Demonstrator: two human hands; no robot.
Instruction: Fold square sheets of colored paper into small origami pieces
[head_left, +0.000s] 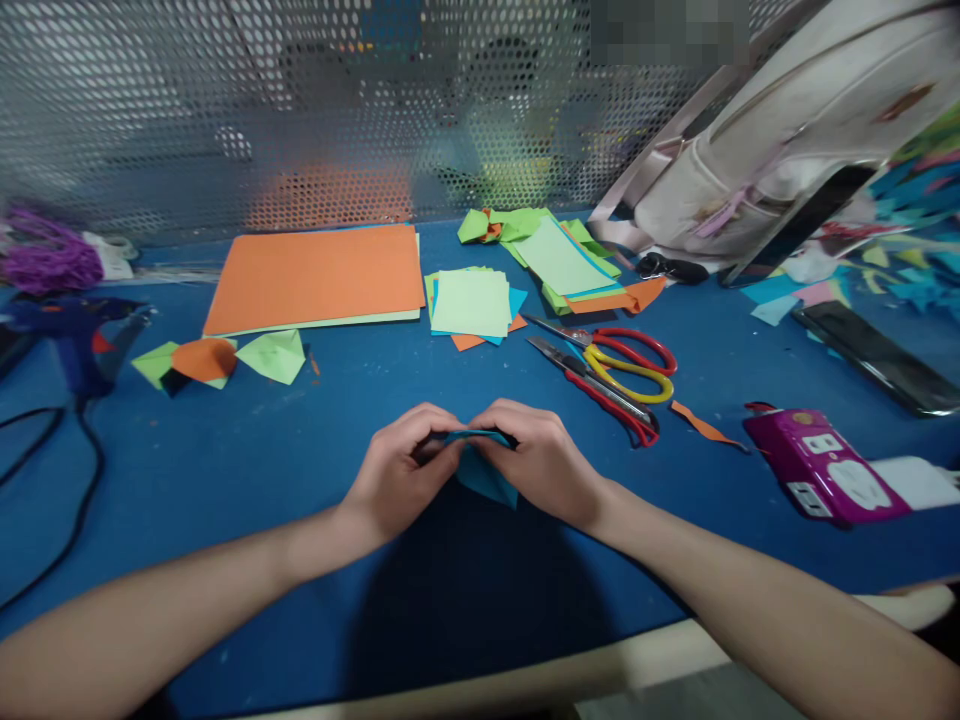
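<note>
Between my two hands is a piece of blue paper (489,480), bent along its upper edge, with a pointed corner hanging down toward me. My left hand (401,465) pinches its left side between thumb and fingers. On the right side my right hand (541,455) grips it the same way, the fingertips of both hands close together. Beyond them sits a stack of small square papers (472,303), pale green on top. Left of that lie folded green and orange paper pieces (206,361) and a folded pale green piece (276,356).
Scissors (630,365) and a red utility knife (600,390) lie right of my hands. Large orange sheets (319,280) rest against the perforated metal panel (225,120). A blue glue gun (71,340) stands left, a purple power adapter (825,465) and a phone (881,355) right, near a backpack (780,120).
</note>
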